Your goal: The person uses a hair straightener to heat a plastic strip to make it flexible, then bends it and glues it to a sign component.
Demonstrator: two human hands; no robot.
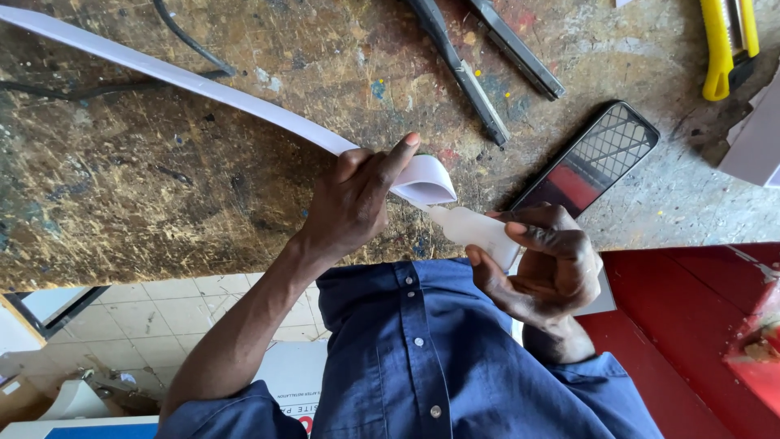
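Note:
My left hand [349, 203] pinches the curled end of a long white strip [203, 85], index finger stretched over the loop. The strip runs from the loop up to the far left across the worn wooden workbench [122, 187]. My right hand [548, 268] grips a small translucent white glue bottle [475, 229]. Its nozzle points left and touches the underside of the strip's curled end [422, 180]. Both hands hover at the bench's near edge, just above my blue shirt.
A dark phone [589, 158] lies right of the hands. Two long metal tool handles [479, 69] lie at the top centre, a yellow utility knife [727, 45] at top right, a black cable [191, 45] at top left. A red surface [691, 325] adjoins the bench.

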